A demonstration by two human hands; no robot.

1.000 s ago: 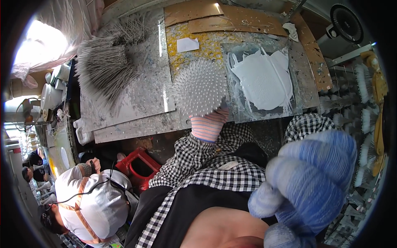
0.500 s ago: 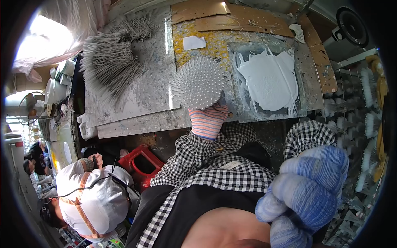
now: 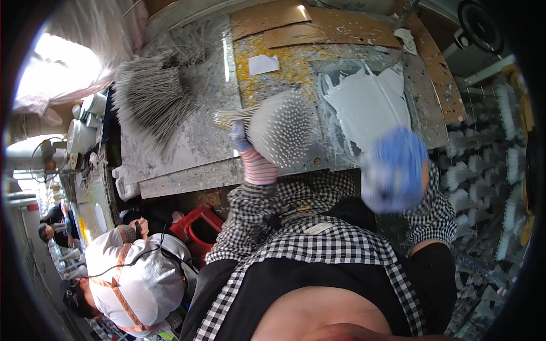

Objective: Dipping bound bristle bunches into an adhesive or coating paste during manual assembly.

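My left hand, in a striped knit glove, is wrapped round a bundle of thin wire-like rods. The rods fan out to the right and end in many small white beads; their bare ends gather to a narrow bunch on the left. The bundle is above the front half of the worktable. My right hand, in a blue glove, appears smeared by motion near the table's front edge. It is just this side of a spread of white paste on a glassy sheet; its fingers cannot be made out.
A large heap of grey rods lies at the table's left. Behind are a white paper piece and brown boards. Racks of bundles stand at right, a fan behind. A red stool and a person are at left.
My left hand has turned the bundle, so its beaded tips now face right and its bare ends show. My right hand has swung from the lower right toward the table, near the paste.
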